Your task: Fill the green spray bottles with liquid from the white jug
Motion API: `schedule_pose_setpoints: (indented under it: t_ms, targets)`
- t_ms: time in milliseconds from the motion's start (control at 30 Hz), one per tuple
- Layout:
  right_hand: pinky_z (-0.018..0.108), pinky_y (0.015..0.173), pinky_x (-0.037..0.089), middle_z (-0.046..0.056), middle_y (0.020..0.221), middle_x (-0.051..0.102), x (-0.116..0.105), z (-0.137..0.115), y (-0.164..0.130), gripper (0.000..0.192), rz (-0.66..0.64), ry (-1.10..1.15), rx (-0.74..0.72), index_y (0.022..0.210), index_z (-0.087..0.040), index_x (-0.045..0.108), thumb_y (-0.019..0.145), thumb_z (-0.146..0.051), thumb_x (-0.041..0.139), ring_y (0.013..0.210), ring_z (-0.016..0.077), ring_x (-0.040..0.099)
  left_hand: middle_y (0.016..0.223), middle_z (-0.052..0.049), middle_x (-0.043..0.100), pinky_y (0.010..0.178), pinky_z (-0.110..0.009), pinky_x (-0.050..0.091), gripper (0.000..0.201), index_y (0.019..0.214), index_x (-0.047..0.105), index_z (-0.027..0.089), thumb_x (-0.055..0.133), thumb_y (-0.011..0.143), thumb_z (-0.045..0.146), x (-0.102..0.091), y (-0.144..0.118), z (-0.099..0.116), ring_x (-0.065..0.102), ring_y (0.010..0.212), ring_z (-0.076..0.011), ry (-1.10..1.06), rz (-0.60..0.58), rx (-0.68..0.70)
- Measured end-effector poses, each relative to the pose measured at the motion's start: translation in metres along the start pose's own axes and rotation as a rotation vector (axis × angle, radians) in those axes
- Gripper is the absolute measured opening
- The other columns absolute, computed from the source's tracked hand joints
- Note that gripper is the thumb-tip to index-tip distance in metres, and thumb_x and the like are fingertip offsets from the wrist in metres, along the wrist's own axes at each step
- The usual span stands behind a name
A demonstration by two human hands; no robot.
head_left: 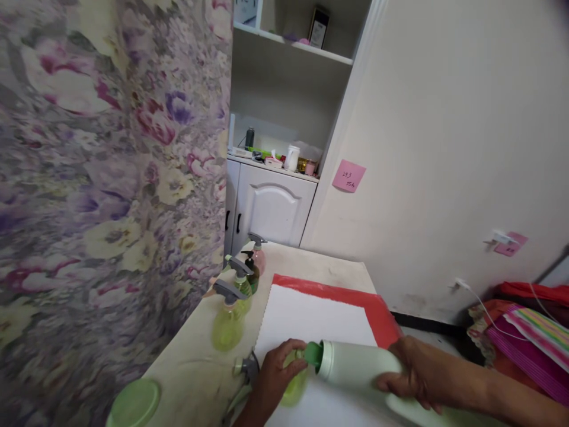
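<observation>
My right hand (420, 375) grips a large pale green jug (355, 367) tipped on its side, its green spout (313, 354) pointing left. My left hand (278, 373) holds a small yellow-green bottle (296, 385) right under that spout. Both are over a white sheet (311, 320) lying on a red mat (377, 308) on a beige table (200, 373). A grey spray head with its tube (246, 370) lies on the table just left of my left hand.
Several spray bottles (229, 317) stand along the table's left side, one pink (258, 255). A green lid (133, 403) lies at the front left. A floral curtain (111, 178) hangs left. A white cabinet (267, 204) stands behind. Coloured fabric (528, 338) is piled right.
</observation>
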State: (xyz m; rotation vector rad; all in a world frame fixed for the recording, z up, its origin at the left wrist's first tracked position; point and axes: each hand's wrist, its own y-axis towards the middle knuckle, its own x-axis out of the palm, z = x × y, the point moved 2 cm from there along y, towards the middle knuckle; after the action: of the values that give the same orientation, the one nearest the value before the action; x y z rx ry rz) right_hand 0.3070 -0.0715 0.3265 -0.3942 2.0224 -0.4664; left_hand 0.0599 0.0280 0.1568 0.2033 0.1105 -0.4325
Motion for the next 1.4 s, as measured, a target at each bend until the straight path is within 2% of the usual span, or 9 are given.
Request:
schedule_pose_setpoints:
  t_ms: [133, 300, 533, 767, 1100, 1400]
  targets:
    - [0.017, 0.036, 0.035, -0.005, 0.05, 0.053, -0.0005, 0.0013, 0.0, 0.057, 0.006, 0.01, -0.029, 0.098, -0.015, 0.063, 0.077, -0.067, 0.055, 0.038, 0.0069, 0.046, 0.097, -0.001, 0.075, 0.09, -0.03, 0.045, 0.023, 0.095, 0.069, 0.023, 0.063, 0.074, 0.031, 0.0, 0.0007, -0.0004, 0.065, 0.098, -0.0225, -0.001, -0.002, 0.002]
    - [0.017, 0.036, 0.036, -0.004, 0.05, 0.054, 0.0002, 0.0036, 0.0025, 0.055, 0.0, 0.01, -0.028, 0.09, -0.014, 0.063, 0.077, -0.067, 0.055, 0.038, 0.0067, 0.047, 0.097, -0.001, 0.075, 0.089, -0.03, 0.045, 0.023, 0.095, 0.07, 0.023, 0.063, 0.075, 0.032, -0.0002, -0.0009, 0.0025, 0.065, 0.098, -0.0224, 0.005, -0.005, 0.0]
    - [0.018, 0.036, 0.038, -0.004, 0.051, 0.056, 0.0001, 0.0063, 0.0041, 0.059, -0.005, 0.008, -0.037, 0.102, -0.015, 0.063, 0.077, -0.068, 0.054, 0.039, 0.0081, 0.049, 0.097, -0.001, 0.075, 0.09, -0.029, 0.045, 0.024, 0.095, 0.07, 0.023, 0.063, 0.075, 0.034, 0.0003, 0.0, 0.0008, 0.065, 0.098, -0.0225, -0.005, -0.008, 0.004]
    - [0.016, 0.036, 0.034, -0.004, 0.049, 0.054, -0.0006, 0.0031, 0.0016, 0.057, 0.0, -0.016, -0.03, 0.084, -0.015, 0.061, 0.076, -0.071, 0.053, 0.037, 0.0063, 0.047, 0.096, -0.001, 0.074, 0.088, -0.029, 0.045, 0.023, 0.095, 0.069, 0.023, 0.063, 0.076, 0.033, 0.0003, -0.0002, -0.0001, 0.065, 0.097, -0.0222, -0.007, -0.013, 0.011]
    - [0.018, 0.037, 0.037, -0.004, 0.05, 0.055, -0.0003, 0.0023, 0.0019, 0.06, -0.003, 0.007, -0.03, 0.095, -0.014, 0.062, 0.075, -0.071, 0.054, 0.039, 0.0078, 0.048, 0.097, -0.002, 0.074, 0.088, -0.029, 0.045, 0.023, 0.095, 0.069, 0.022, 0.063, 0.075, 0.033, -0.0003, 0.0003, 0.0028, 0.065, 0.097, -0.0225, 0.001, -0.009, -0.002]
    - [0.019, 0.037, 0.037, -0.004, 0.051, 0.056, -0.0018, -0.0008, 0.002, 0.057, 0.008, -0.007, -0.02, 0.092, -0.016, 0.061, 0.076, -0.07, 0.054, 0.04, 0.0084, 0.048, 0.097, -0.002, 0.074, 0.089, -0.029, 0.044, 0.024, 0.096, 0.069, 0.022, 0.063, 0.076, 0.032, 0.0004, -0.0003, 0.0022, 0.065, 0.098, -0.0225, -0.006, -0.017, -0.001]
